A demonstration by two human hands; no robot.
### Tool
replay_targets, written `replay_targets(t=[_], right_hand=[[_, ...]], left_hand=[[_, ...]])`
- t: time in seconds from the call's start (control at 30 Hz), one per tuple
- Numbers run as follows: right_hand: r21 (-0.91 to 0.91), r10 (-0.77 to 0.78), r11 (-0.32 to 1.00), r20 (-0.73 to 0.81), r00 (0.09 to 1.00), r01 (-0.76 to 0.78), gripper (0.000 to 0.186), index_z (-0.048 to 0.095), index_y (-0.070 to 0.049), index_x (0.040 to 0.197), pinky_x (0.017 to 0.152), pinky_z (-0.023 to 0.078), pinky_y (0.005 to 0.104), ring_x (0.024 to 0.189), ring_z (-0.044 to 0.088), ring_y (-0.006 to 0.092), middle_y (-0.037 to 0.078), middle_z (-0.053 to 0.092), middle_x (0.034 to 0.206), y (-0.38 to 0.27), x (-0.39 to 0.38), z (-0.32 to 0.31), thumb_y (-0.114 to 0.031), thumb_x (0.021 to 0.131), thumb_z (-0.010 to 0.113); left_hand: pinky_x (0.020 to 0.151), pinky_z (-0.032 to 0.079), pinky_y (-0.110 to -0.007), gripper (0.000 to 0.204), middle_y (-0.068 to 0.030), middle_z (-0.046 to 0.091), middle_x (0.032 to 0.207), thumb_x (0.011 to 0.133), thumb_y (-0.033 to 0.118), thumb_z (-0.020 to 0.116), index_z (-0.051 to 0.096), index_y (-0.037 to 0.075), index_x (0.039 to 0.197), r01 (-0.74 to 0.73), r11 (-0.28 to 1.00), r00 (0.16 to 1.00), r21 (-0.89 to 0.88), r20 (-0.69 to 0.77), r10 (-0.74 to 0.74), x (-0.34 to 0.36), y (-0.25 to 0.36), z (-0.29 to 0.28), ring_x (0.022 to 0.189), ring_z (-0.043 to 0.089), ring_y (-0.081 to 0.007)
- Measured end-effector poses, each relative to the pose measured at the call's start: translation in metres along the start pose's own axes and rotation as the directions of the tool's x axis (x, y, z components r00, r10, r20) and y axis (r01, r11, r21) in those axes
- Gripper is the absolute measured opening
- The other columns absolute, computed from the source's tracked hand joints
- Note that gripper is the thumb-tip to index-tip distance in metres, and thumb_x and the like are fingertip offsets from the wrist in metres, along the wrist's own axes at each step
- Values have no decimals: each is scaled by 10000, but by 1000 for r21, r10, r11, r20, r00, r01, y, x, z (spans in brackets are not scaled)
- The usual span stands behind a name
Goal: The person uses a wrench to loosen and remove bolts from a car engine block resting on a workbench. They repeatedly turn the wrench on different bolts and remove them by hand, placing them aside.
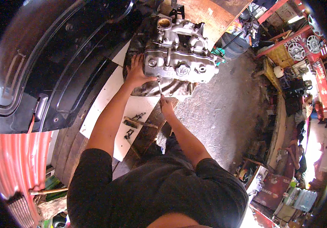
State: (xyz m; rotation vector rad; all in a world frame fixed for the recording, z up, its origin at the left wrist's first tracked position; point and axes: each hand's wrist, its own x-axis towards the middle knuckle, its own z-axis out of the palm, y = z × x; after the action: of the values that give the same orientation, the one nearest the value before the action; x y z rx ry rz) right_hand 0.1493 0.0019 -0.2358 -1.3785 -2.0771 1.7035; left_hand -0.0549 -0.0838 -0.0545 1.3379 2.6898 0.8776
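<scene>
An engine [150,70] with a silver valve cover and a round filler cap [183,70] sits on the bench before me. My left hand [135,73] lies against the engine's left side with its fingers stretched out. Its thumb reaches along the cover's near edge, close to a bolt there. My right hand [166,105] is closed around the near end of a slim metal wrench [160,87]. The wrench's far end is at that bolt, beside my left thumb; whether the thumb touches it is too small to tell.
On the white board [106,110] near my left forearm lie a wooden-handled brush [142,123] and several dark bolts [129,133]. A large black car panel [57,76] stands at the left. To the right are concrete floor [224,110], a tire [235,46] and crowded shelves.
</scene>
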Motion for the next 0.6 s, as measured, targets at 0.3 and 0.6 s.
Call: replay_targets(t=[0.3,0.6], right_hand=[[268,-102,961,101,990,71,596,564,-10,737,557,375,326,583,438,135,17,492,600,-40,-10,7,-557,926,423],[245,-182,955,33,983,168,541,540,-32,748,527,356,305,559,400,124,-9,462,630,-45,-11,20,-523,942,425]], left_hand=[[1022,148,-697,1293,-112,148,1515,455,607,795,173,56,1446,121,992,993,35,-18,-120,-4,22,-9,1417,50,-303],[1023,176,-690,1270,-92,186,1503,448,562,820,197,73,1440,150,987,987,49,-72,-147,-7,23,-7,1408,98,-295]])
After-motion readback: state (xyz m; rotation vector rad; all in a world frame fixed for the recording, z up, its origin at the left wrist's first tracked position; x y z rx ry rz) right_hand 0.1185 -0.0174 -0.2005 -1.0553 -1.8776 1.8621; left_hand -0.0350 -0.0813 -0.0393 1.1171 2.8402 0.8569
